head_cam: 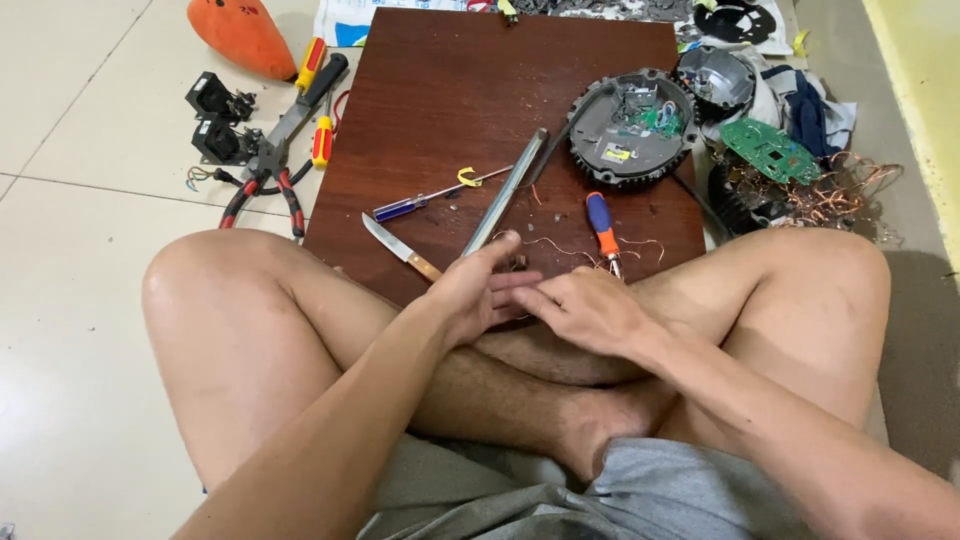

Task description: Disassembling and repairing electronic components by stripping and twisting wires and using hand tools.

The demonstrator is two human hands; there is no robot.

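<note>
I sit cross-legged at the near edge of a dark brown wooden board [450,90]. My left hand [478,292] and my right hand [585,310] meet fingertip to fingertip over that edge, close to a small dark piece [520,263]. Whether either hand grips anything is hidden. The left thumb lies by the near end of a grey metal rod [507,195]. A knife with a wooden handle [398,248] is just left of the left hand. An orange and blue screwdriver [602,226] lies just beyond the right hand, among thin copper strands [560,246].
Also on the board are a blue-handled screwdriver [412,207], a yellow hook [468,178] and an opened round black housing [632,125] with circuitry. Red-handled pliers [265,175], two black transformers [215,120] and an orange shell [242,35] lie left; a green circuit board [770,150] and tangled copper wire [850,185] right.
</note>
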